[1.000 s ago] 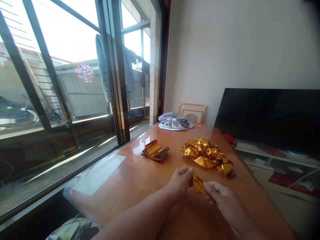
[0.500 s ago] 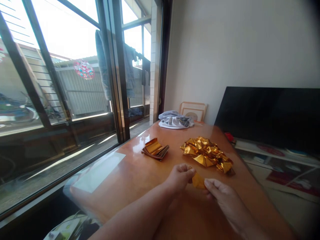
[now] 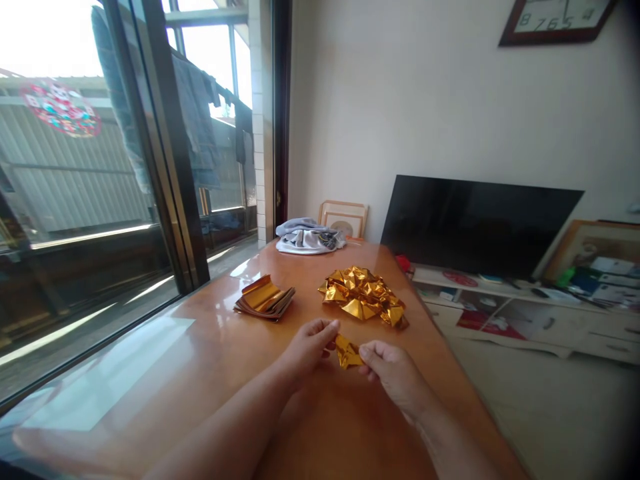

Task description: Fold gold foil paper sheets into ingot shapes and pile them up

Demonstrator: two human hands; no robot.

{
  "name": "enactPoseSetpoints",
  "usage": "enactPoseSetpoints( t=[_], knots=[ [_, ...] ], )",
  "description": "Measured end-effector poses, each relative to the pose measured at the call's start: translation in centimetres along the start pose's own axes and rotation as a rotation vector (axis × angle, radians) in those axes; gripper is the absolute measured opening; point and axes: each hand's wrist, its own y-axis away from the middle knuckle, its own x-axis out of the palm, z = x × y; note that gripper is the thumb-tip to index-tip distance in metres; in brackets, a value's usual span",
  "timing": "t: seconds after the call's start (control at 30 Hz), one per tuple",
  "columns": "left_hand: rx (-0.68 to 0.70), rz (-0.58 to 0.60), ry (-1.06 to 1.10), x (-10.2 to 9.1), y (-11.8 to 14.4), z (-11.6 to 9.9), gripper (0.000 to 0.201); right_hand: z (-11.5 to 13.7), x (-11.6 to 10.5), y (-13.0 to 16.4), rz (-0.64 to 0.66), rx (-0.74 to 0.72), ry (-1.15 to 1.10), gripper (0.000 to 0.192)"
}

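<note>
Between my two hands is a piece of gold foil paper [image 3: 347, 353], partly folded and creased. My left hand [image 3: 313, 341] pinches its left edge between thumb and fingers. The right edge is pinched by my right hand [image 3: 388, 366], thumb on top. Just beyond my hands lies a pile of folded gold foil pieces [image 3: 361, 293], pointed and shiny. To the left of that pile, a stack of gold foil sheets [image 3: 265, 299] rests on the table, its top sheet curling up.
The glossy brown table [image 3: 210, 373] stretches away from me. At its far end are a bundle of pale cloth [image 3: 310, 239] and wooden frames [image 3: 363, 215]. A television [image 3: 475, 227] stands on a white cabinet [image 3: 505, 340] to the right. Glass doors [image 3: 150, 133] line the left.
The view has swung right, bringing a wall clock and the whole television in. The foil paper between my hands looks more creased and its outline has changed. Both hands still grip it.
</note>
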Motion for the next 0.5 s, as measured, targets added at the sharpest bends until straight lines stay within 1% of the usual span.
enactPoseSetpoints(
  t=[0.07,0.13,0.27,0.3,0.37,0.43,0.5],
  knots=[
    [-0.018,0.073,0.015,0.2,0.0,0.1,0.048,0.2,0.0,0.1,0.017,-0.003,0.005,0.041],
    [-0.008,0.109,0.072,0.5,0.1,0.2,0.047,0.3,0.0,0.1,0.016,0.004,-0.011,0.039],
    [0.058,0.063,0.150,0.7,0.3,0.0,0.045,-0.1,-0.2,-0.1,-0.061,0.053,-0.126,0.037],
    [0.065,0.052,0.151,0.7,0.4,0.0,0.044,-0.3,-0.3,-0.2,-0.086,0.067,-0.154,0.038],
    [0.073,0.031,0.148,0.5,0.5,-0.2,0.044,-0.8,-0.6,-0.3,-0.097,0.079,-0.213,0.041],
    [0.074,0.014,0.142,0.4,0.5,-0.1,0.044,-1.2,-1.1,-0.5,-0.113,0.078,-0.203,0.043],
    [0.068,0.013,0.135,0.1,0.3,0.1,0.045,-1.7,-1.5,-0.5,-0.116,0.081,-0.143,0.045]
  ],
)
